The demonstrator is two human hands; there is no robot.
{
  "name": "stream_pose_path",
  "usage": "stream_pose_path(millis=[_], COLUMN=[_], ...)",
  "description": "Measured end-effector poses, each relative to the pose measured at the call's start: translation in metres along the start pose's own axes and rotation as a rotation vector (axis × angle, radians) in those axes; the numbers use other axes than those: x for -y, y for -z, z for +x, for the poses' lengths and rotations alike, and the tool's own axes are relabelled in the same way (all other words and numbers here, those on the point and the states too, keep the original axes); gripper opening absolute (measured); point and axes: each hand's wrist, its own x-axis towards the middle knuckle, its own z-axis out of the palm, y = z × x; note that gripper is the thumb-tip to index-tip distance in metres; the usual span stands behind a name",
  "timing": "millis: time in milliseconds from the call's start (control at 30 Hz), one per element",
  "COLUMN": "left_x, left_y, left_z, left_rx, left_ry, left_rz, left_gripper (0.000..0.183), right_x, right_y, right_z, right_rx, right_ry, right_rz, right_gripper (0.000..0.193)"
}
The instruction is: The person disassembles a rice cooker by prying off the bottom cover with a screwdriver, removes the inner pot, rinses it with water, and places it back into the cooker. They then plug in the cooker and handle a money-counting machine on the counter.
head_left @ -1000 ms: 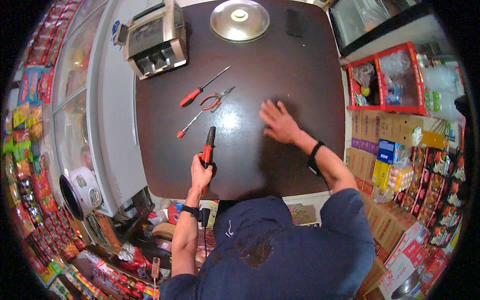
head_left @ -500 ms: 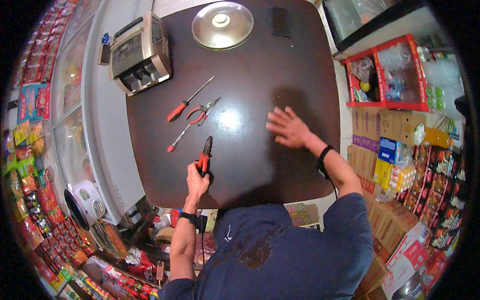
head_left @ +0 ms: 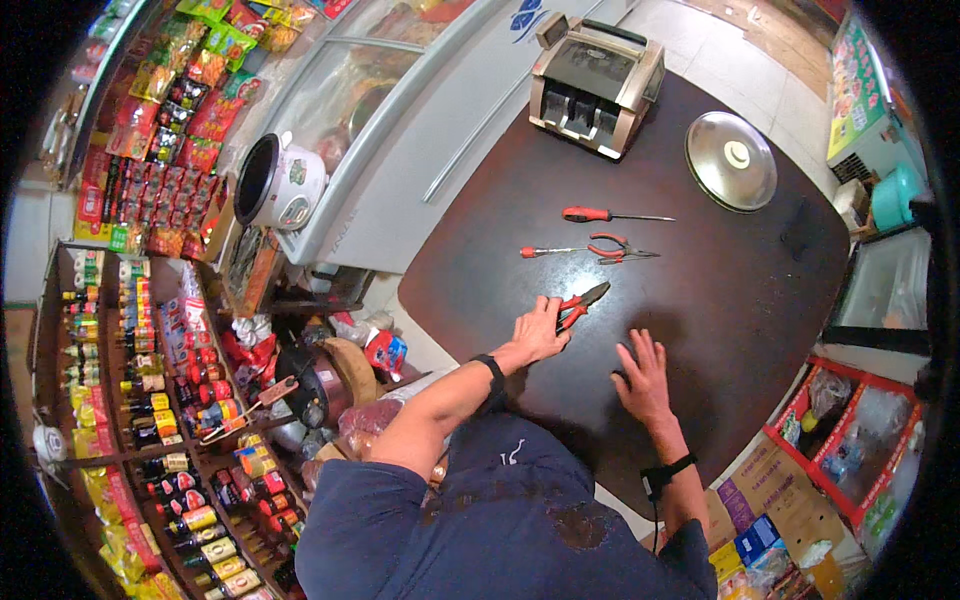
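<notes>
My left hand (head_left: 540, 330) is closed round the red handles of a pair of combination pliers (head_left: 590, 300), whose dark jaws point away to the right, low over the table. Fingers apart and holding nothing, my right hand (head_left: 645, 375) is over the dark brown table (head_left: 740, 330), to the right of the pliers and a little nearer to me. Beyond the pliers lie red-handled long-nose pliers (head_left: 622, 250), with a slim screwdriver (head_left: 550, 251) beside them. A larger red-handled screwdriver (head_left: 615, 215) lies farther back.
On the table's far side stand a banknote counter (head_left: 598, 88) and a round metal lid (head_left: 730, 165) with a pale knob. A chest freezer (head_left: 385, 190) borders the left, with a rice cooker (head_left: 285, 185) on it. Shelves of bottles (head_left: 160, 400) stand lower left, a red rack (head_left: 850, 430) at right.
The view has swung left, so the table appears turned and more shelves show. My right hand has come closer to my left hand, which still grips the pliers.
</notes>
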Motion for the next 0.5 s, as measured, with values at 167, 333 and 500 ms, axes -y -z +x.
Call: stream_pose_path(millis=[167, 333, 500], left_x=[-0.005, 0.038, 0.137], left_y=[-0.003, 0.004, 0.028], left_z=[-0.006, -0.026, -0.039], left_rx=[-0.031, -0.220, -0.221], left_ry=[-0.103, -0.302, -0.407], left_rz=[0.044, -0.012, -0.201], left_gripper=[0.084, 0.089, 0.067], right_x=[0.048, 0.107, 0.164], right_y=[-0.004, -0.030, -0.079], right_z=[0.050, 0.107, 0.136], right_rx=[-0.008, -0.041, 0.085], right_ry=[0.082, 0.105, 0.026], right_rz=[-0.020, -0.005, 0.035], right_gripper=[0.056, 0.053, 0.042])
